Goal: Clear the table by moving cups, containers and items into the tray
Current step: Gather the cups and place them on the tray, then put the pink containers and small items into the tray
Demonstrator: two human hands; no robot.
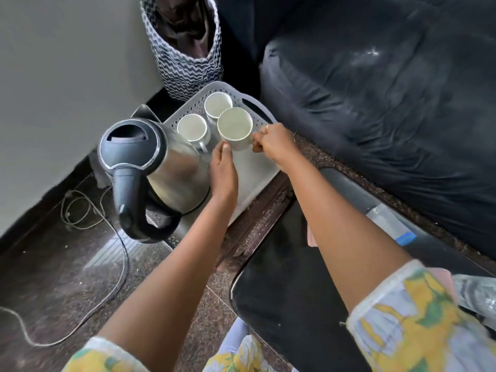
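Cup [235,128] in hand should go down flat near the tray's [255,167] far right edge, handle turned clear of the two cups [192,128] already there. Right hand [273,143] pinches its handle; left hand [224,170] steadies its side with fingers together. Kettle [158,170] crowds the tray's left edge. Dark stone floor, black sofa [389,89] and patterned basket [185,49] surround it.

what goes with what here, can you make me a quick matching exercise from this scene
Things:
1. kettle
2. held cup
3. basket
4. cable

Descriptions:
a. zigzag pattern, behind the tray
b. lying on the floor
c. steel with black handle, at the tray's left
d. between left hand and right hand

Pairs: 1-c, 2-d, 3-a, 4-b
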